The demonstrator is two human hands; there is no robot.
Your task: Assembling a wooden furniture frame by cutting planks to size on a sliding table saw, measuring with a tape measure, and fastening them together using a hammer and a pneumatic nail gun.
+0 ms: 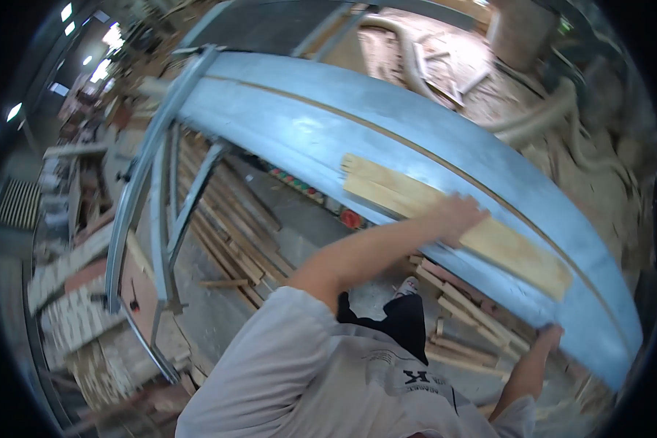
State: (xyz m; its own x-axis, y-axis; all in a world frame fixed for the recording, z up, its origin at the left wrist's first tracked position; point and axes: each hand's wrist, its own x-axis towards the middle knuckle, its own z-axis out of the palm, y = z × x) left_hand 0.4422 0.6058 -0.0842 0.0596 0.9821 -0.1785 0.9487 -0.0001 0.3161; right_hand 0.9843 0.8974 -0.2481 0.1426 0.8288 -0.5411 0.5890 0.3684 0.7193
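Note:
A long pale wooden board (387,187) lies flat on the light-blue metal machine table (299,128), along its near side. One end of the board, towards the left, has notches cut in it. My left hand (463,219) reaches across the board's middle and grips it from above, fingers over the far edge; the hand is slightly blurred. Beyond the board's right end, at the near rim of the table, sits my right hand (551,336). It touches the table edge, and its fingers are too small and smeared to make out.
A narrow slot with a brown strip (365,123) runs along the table. A grey metal frame (160,190) stands at its left end. Red and green buttons (350,218) sit under the near edge. Timber strips (226,219) lie on the floor; hoses (536,120) and wood shavings lie beyond.

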